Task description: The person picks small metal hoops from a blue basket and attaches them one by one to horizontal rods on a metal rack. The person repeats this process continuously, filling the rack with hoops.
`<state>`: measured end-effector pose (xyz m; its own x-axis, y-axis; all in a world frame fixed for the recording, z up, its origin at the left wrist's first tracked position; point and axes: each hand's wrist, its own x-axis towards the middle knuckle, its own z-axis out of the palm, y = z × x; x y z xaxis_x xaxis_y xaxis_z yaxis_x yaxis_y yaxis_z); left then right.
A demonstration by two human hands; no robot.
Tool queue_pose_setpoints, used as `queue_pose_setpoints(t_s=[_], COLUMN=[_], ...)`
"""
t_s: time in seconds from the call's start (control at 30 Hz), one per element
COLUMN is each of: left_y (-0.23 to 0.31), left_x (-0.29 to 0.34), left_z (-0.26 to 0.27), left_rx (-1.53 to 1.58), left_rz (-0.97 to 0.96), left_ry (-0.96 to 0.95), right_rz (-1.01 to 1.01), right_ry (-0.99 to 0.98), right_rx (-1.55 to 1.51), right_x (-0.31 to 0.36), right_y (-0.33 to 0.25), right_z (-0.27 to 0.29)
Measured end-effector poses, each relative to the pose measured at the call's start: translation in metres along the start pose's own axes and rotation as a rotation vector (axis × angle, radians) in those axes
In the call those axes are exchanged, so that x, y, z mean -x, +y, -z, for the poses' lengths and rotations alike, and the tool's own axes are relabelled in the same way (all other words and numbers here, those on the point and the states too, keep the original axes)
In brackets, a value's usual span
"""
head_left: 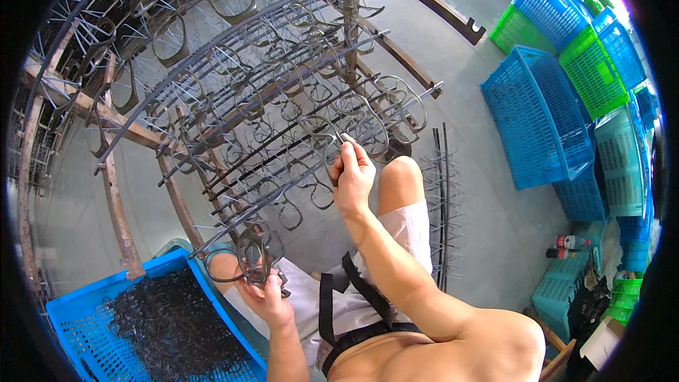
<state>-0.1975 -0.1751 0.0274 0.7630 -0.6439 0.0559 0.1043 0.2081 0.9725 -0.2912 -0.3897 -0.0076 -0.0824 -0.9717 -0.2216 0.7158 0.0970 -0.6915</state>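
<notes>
Low at the left, my left hand (269, 298) is closed around a small bunch of dark loop-shaped frames (256, 251), which look like eyeglass rims. My right hand (353, 178) reaches up to the rack with thumb and fingers pinched on one dark loop-shaped frame (327, 143) at a rod. The fingers partly cover that frame, and whether it is still on its prong cannot be told. Many similar frames (353, 107) hang from thin prongs along the rods of the rusty metal rack (350, 21).
A blue basket (233, 318) full of dark thin pieces (177, 322) stands at lower left. Two pronged rods (443, 205) lie on the floor right of my knee. Blue baskets (537, 120) and green baskets (594, 74) are stacked at right, with bottles (571, 242) nearby.
</notes>
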Motion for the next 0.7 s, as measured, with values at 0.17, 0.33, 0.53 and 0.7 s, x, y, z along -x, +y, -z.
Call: queue_pose_setpoints(t_s=[0.17, 0.33, 0.53, 0.7], left_y=[0.016, 0.021, 0.006, 0.003], left_x=[0.0, -0.001, 0.005, 0.004], left_z=[-0.009, -0.008, 0.01, 0.011], left_rx=[0.001, -0.008, 0.009, -0.001], left_rz=[-0.004, -0.022, 0.088, 0.052], left_ry=[0.019, -0.007, 0.023, -0.011], right_rz=[-0.057, -0.105, -0.078, 0.012], right_ry=[0.029, 0.04, -0.018, 0.055], right_rx=[-0.085, -0.126, -0.05, 0.036], right_x=[-0.001, 0.0, 0.004, 0.008], right_y=[-0.004, -0.007, -0.009, -0.007], right_z=[0.001, 0.001, -0.001, -0.008])
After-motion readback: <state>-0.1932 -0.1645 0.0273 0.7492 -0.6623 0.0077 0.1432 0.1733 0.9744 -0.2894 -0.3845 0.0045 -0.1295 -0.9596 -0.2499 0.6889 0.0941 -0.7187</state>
